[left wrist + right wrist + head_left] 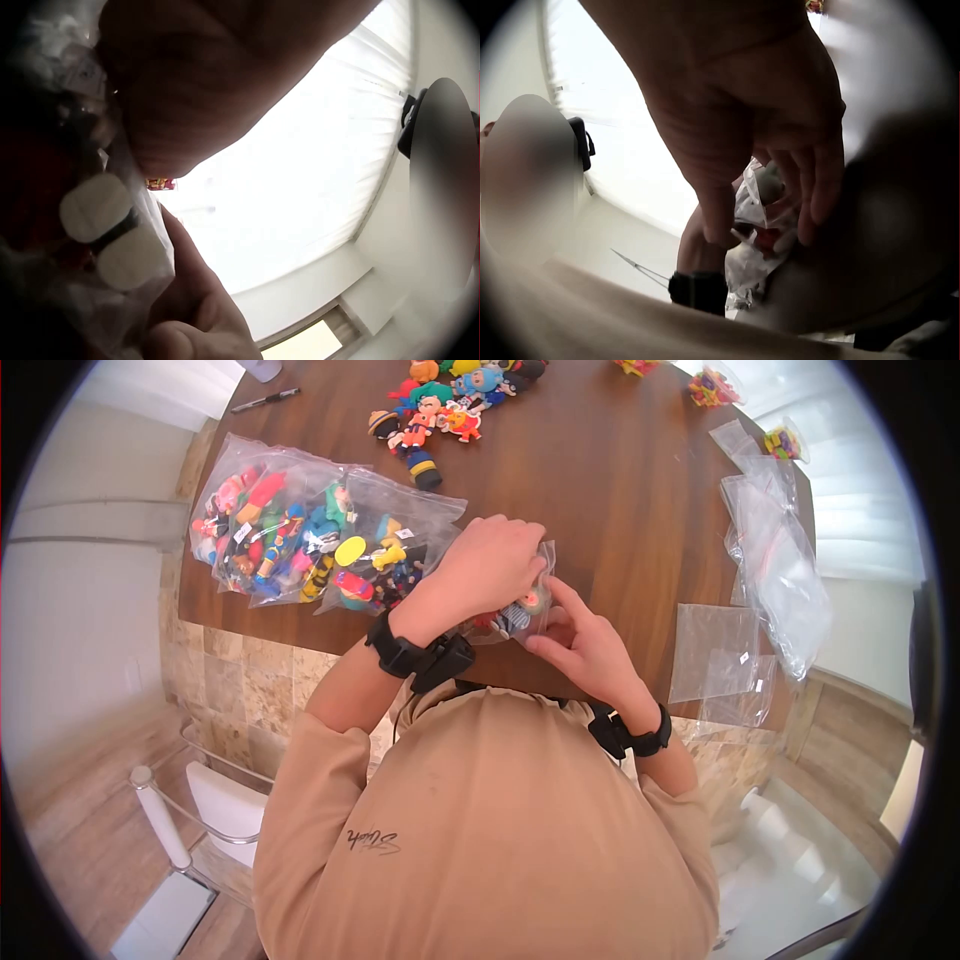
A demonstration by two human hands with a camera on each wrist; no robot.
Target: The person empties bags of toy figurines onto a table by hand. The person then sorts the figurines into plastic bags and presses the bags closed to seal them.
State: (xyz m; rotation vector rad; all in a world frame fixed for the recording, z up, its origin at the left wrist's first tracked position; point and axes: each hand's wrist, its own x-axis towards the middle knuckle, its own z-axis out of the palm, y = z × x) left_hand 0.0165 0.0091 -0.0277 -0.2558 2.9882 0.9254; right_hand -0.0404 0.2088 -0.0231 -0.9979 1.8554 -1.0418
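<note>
A clear plastic bag with small figures inside (513,622) lies at the table's front edge between the two hands. My left hand (490,565) reaches over it from the left, its curled fingers gripping the bag's upper right edge. On the bag's right side, my right hand (595,655) holds the edge between thumb and fingers. Two pale rounded pieces (114,231) show through the plastic in the left wrist view. In the right wrist view, my right hand (757,112) has thumb and fingers around the crinkled bag (751,202); some fingertips are hidden.
Filled clear bags (285,530) overlap on the table's left side. Loose colourful figures (435,410) and a pen (266,400) lie toward the back. Flat transparent bags (775,560) cover the right edge, near small containers of colourful pieces (783,443).
</note>
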